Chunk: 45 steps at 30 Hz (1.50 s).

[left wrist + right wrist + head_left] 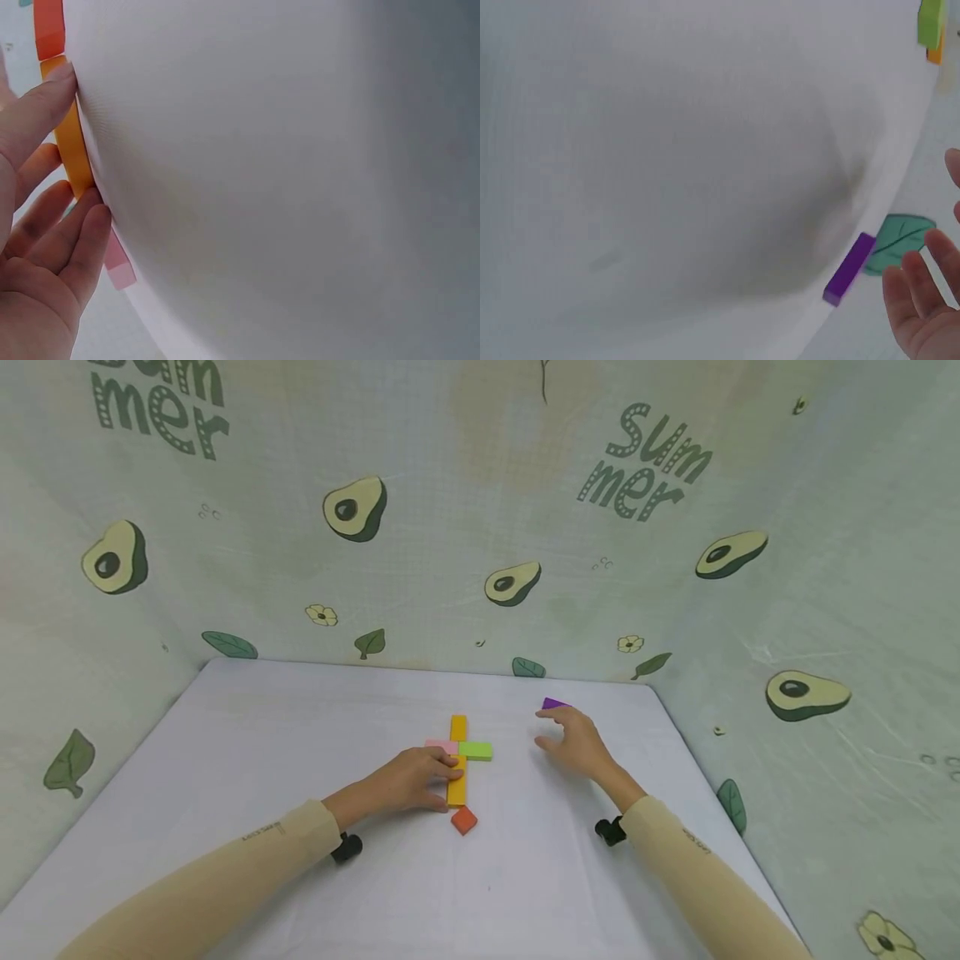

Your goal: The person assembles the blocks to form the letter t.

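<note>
My left hand is at a yellow-orange block lying lengthwise on the table. In the left wrist view the thumb touches the near end of that block and the curled fingers reach its far end. A pink block and a light green block form a crossbar beyond it, with another yellow-orange block farther back. At the near end a red-orange block is turned cornerwise. My right hand hovers with parted, slightly bent fingers, just short of a purple block, holding nothing.
A white cloth covers the table. Printed fabric walls with avocados and leaves rise behind it and on both sides. A black wrist camera sits below the left wrist, another black camera below the right.
</note>
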{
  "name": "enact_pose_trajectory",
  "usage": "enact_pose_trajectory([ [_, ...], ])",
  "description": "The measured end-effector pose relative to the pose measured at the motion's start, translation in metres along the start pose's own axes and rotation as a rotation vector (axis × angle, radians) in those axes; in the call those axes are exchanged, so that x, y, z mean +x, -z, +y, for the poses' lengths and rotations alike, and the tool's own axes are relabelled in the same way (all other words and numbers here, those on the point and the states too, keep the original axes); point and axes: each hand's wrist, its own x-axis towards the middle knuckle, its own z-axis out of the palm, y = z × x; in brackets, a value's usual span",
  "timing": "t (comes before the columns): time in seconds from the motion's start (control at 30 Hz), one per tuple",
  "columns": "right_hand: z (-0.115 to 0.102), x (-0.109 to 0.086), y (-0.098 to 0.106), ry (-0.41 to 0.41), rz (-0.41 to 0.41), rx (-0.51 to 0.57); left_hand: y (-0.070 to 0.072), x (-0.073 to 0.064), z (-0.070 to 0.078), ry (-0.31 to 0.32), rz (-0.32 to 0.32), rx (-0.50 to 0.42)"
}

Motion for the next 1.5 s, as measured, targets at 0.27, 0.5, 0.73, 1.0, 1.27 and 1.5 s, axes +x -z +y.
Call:
enact_pose_trajectory([
  [0.27,0.031,0.029,0.01,-0.081,-0.013,-0.035,0.001,0.0,0.0,0.012,-0.006,-0.005],
  [0.5,0.048,0.048,0.013,-0.085,-0.02,-0.099,0.001,0.0,0.0,0.011,-0.007,-0.013],
  [0.73,0.059,0.055,0.012,-0.128,-0.059,-0.094,0.0,0.0,0.001,0.022,-0.009,-0.011],
  [1.0,0.062,0.06,0.005,-0.11,-0.069,-0.098,0.001,0.0,0.001,0.007,-0.001,-0.001],
  [1.27,0.063,0.061,0.0,-0.135,-0.056,-0.115,0.001,0.0,0.0,0.009,-0.002,-0.006],
  [1.5,0.064,0.061,0.002,-0.158,-0.084,-0.101,0.0,0.0,-0.001,0.002,0.001,-0.004],
])
